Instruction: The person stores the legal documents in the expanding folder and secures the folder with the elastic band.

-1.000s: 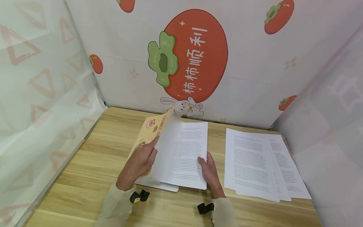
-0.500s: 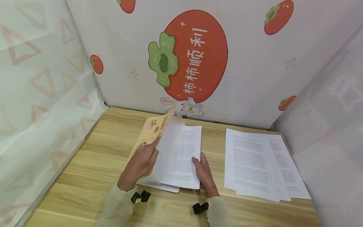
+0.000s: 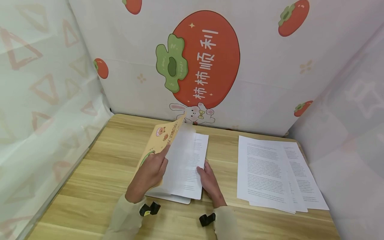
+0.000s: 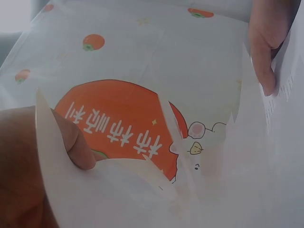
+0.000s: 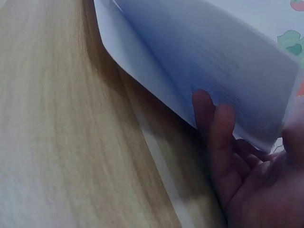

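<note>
A folder with a yellow cartoon cover [image 3: 162, 133] lies at the middle of the table, its cover lifted at a slant. My left hand [image 3: 149, 173] grips the cover's raised edge, thumb on the inner side in the left wrist view. Printed sheets [image 3: 192, 181] extend out to the right, their left part behind the folder's hazy white inner layer [image 3: 175, 170]. The right hand [image 3: 210, 180] pinches their right edge, thumb on top and fingers beneath. In the right wrist view the sheets [image 5: 199, 57] bend upward above the table, with the fingers [image 5: 222, 137] against their underside.
Several printed pages [image 3: 267, 173] lie fanned out on the wooden table [image 3: 90, 186] at the right. A white curtain printed with persimmons [image 3: 210, 60] stands behind the table, with pale sheeting at both sides. Black wrist cameras [image 3: 150, 209] sit at both cuffs.
My right hand has moved left with the printed sheets, so less of them shows beyond the folder. The left hand holds the cover in nearly the same place.
</note>
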{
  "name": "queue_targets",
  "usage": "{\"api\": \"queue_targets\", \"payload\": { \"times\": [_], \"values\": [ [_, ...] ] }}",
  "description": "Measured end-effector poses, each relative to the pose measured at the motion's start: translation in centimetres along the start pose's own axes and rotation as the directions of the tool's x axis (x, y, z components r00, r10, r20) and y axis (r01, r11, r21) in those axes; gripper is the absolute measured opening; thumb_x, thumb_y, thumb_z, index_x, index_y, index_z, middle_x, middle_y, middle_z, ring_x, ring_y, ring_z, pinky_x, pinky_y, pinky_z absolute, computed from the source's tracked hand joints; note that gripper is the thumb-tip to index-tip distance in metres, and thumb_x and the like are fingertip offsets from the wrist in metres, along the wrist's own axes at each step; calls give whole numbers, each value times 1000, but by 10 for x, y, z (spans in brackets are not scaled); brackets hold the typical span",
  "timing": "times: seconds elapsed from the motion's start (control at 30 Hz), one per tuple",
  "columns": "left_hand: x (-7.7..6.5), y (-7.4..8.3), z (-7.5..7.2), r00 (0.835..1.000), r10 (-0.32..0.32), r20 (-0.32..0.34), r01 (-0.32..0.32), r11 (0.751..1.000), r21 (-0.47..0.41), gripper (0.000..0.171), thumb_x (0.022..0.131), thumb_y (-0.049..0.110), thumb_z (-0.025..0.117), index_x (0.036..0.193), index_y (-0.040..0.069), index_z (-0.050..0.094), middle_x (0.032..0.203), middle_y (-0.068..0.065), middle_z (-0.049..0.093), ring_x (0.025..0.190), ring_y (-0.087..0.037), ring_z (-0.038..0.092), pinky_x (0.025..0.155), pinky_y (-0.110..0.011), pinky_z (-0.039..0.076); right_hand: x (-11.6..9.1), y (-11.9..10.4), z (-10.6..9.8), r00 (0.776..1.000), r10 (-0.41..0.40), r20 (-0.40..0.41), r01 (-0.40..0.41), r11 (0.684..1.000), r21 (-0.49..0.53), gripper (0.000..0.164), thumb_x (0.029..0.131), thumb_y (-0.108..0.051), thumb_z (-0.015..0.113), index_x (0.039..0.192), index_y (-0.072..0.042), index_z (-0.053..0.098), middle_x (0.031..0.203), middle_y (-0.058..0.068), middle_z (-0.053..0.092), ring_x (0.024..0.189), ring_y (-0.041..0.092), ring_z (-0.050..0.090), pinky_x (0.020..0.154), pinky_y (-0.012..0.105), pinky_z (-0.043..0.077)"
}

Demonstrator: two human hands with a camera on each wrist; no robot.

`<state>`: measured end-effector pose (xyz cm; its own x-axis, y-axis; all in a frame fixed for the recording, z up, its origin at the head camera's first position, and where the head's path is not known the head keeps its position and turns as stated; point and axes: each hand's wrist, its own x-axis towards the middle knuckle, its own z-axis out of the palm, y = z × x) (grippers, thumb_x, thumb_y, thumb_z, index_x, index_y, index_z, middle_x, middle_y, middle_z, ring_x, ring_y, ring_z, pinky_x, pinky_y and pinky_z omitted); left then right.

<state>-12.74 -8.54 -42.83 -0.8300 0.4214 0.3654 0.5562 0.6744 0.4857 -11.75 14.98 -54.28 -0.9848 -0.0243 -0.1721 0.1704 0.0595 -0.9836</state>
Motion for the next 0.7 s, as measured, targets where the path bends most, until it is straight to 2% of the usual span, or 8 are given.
{"api": "queue_targets", "payload": {
  "times": [0.1,0.2,0.33,0.43,0.5,0.57,0.7],
  "values": [
    [-1,-1,0,1000,5,0,-5,1000,-4,48,98,-3,45,144,-15,49,55,11,32,50,-2,24,47,-25,31,0,-1,1,1000,6,3,-6,999,-53,53,111,-23,39,159,-3,30,134,18,62,111,25,64,97,44,47],
    [-1,-2,1,1000,8,-6,-8,1000,-4,48,98,-3,45,144,-14,49,56,11,32,50,-2,23,46,-24,31,0,-2,3,1000,7,-6,-8,993,-118,52,112,-28,39,159,-5,34,127,14,66,106,23,65,97,46,46],
    [-1,-2,3,1000,18,-26,-18,1000,0,47,97,-4,46,143,-15,50,55,12,30,50,-1,22,46,-24,30,-1,-2,4,1000,-1,-8,-1,979,-206,53,112,-33,36,160,-10,34,128,11,66,114,25,61,107,53,37],
    [1,-2,4,999,24,-21,-24,1000,-3,48,97,-3,46,143,-15,50,55,12,30,50,-1,22,47,-25,30,-2,-4,4,1000,-13,-1,12,967,-255,53,112,-32,36,161,-11,34,128,11,66,114,26,60,108,55,36],
    [1,-1,5,1000,16,-13,-16,1000,-6,48,97,-2,45,144,-14,50,55,13,30,50,-1,22,47,-25,31,-2,-6,3,1000,-22,13,25,958,-286,52,112,-30,36,160,-10,35,124,10,68,106,24,63,102,54,41],
    [1,-1,5,1000,8,-8,-8,1000,-14,48,98,-2,45,144,-13,50,54,13,30,49,-1,22,46,-25,30,-1,-6,3,999,-25,37,35,952,-304,51,112,-29,37,159,-9,37,110,10,71,89,23,66,89,50,49],
    [0,0,2,1000,-5,-11,4,999,-36,48,97,-3,46,143,-14,51,54,13,30,48,-1,21,44,-24,29,1,-9,4,996,-19,84,43,954,-296,49,113,-31,35,156,-9,40,83,7,67,63,19,61,64,39,50]
  ]
}}
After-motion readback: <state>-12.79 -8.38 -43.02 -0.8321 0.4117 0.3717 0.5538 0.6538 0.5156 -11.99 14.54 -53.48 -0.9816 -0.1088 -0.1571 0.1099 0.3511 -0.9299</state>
